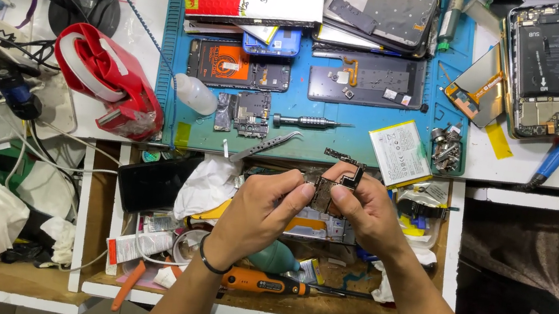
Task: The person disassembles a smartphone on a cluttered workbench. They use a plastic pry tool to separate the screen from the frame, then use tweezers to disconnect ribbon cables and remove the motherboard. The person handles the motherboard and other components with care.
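**Small board pinched over a cluttered drawer**

Both hands meet above the open drawer point(425, 277): left hand point(263, 210) and right hand point(364, 211) each pinch the circuit board point(335, 181) by its edges. A slip could drop it into the clutter below; a hard squeeze may bend it. Beyond, tweezers point(266, 146) lie on the blue mat point(359, 128).

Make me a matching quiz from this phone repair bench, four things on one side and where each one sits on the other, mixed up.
1. small dark circuit board
2. red tape dispenser
3. orange-handled screwdriver
4. silver metal tweezers

A. in the open drawer, near the wrists
B. on the blue mat's front edge
C. pinched between left hand and right hand
D. on the white bench, left of the mat

Pairs: 1-C, 2-D, 3-A, 4-B
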